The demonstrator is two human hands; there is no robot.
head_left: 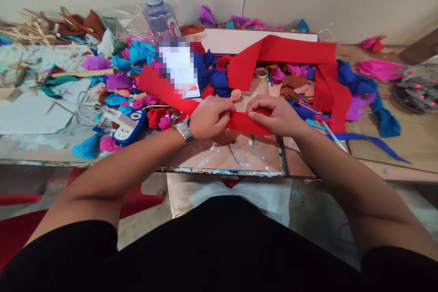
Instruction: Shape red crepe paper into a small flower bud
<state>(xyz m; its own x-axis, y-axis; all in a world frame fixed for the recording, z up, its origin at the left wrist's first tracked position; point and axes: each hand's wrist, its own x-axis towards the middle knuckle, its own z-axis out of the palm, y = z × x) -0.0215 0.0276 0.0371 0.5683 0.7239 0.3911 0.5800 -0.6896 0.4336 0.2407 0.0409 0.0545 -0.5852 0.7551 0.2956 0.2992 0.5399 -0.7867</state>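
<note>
Both hands work close together over the front of the surface (pixel 195 157), with one red strip (pixel 251 125) stretched between them; the left hand (pixel 210 116), a watch (pixel 185 129) on its wrist, has its fingers curled and grasping the strip's left part; the right hand (pixel 277 116) pinches the strip's upper edge between thumb and fingers; more red material (pixel 160 89) slants away beyond the left wrist, though I cannot tell whether it joins the strip; a peach rosette (pixel 236 95) lies just beyond the gap between the hands; behind it are crumpled blue pieces (pixel 219 78) and a long, folded red band (pixel 284 50); a phone (pixel 179 66), its screen blurred, is in front of a bottle (pixel 159 16); a blue-and-white socket (pixel 132 125) lies left of the watch; a blue ribbon (pixel 372 140) trails right of the right forearm.
</note>
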